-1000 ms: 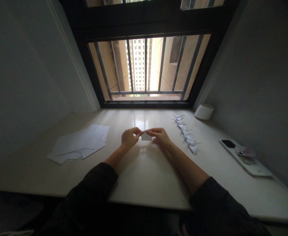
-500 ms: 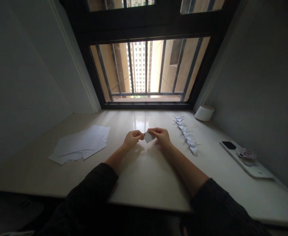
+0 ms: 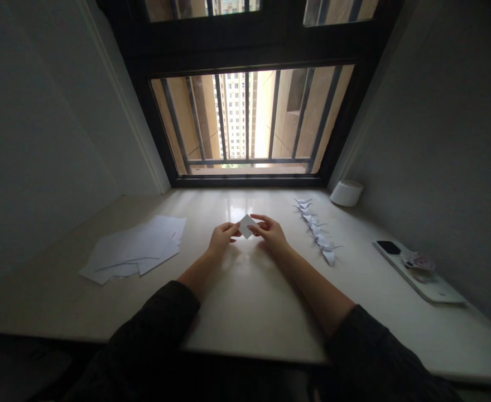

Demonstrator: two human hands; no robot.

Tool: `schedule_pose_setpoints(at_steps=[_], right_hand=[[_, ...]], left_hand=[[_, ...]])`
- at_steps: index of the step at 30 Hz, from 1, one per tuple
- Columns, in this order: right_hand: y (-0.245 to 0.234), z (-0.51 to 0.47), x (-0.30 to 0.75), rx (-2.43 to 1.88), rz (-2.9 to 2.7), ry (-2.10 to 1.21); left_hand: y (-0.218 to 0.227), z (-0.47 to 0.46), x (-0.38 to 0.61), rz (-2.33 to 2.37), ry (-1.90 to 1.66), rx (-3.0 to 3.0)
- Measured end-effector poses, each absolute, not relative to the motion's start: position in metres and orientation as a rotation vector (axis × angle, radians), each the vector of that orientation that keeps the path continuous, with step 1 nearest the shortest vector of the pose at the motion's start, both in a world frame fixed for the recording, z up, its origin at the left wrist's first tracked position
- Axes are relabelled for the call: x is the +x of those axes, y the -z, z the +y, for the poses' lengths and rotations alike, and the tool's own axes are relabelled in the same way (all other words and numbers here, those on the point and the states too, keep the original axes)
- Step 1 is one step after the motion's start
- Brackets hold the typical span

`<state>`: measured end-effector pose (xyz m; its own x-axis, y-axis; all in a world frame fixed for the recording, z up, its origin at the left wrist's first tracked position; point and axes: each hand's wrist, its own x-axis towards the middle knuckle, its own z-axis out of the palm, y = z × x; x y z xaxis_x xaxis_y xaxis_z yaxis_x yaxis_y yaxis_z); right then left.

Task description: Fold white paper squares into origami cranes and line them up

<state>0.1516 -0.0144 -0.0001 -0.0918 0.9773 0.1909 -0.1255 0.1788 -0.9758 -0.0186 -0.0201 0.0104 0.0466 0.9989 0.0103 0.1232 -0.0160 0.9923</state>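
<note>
A small folded white paper (image 3: 246, 226), diamond-shaped from here, is held up just above the counter between my hands. My left hand (image 3: 224, 237) pinches its left corner between thumb and fingers. On the right side, my right hand (image 3: 272, 231) grips it, with the thumb across its front and the index finger along the upper edge. To the right, a row of several folded paper cranes (image 3: 314, 228) runs along the counter. A loose pile of white paper sheets (image 3: 134, 245) lies to the left.
The pale counter (image 3: 249, 312) sits below a barred window (image 3: 248, 123). A white phone (image 3: 421, 273) with a round grip on its back lies at the right, near the wall. In the back right corner stands a white round object (image 3: 346, 193).
The folded paper has been raised slightly and turned, so more of its face shows. My right thumb has moved onto its front. The view has shifted a little.
</note>
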Motion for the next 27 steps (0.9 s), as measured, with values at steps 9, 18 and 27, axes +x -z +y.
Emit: schedule_pose_setpoints(at_steps=[9,18,27], right_hand=[[0.0,-0.012,0.152,-0.94,-1.229,-1.064],[0.0,-0.016,0.151,-0.927,-1.418,-0.982],[0.002,-0.018,0.151,-0.896,-1.558,-0.928]], left_hand=[[-0.018,-0.032,-0.011,1.215,-0.968,1.619],[-0.016,-0.027,-0.017,1.263,-1.071,1.485],[-0.014,-0.023,-0.019,1.268,-1.11,1.435]])
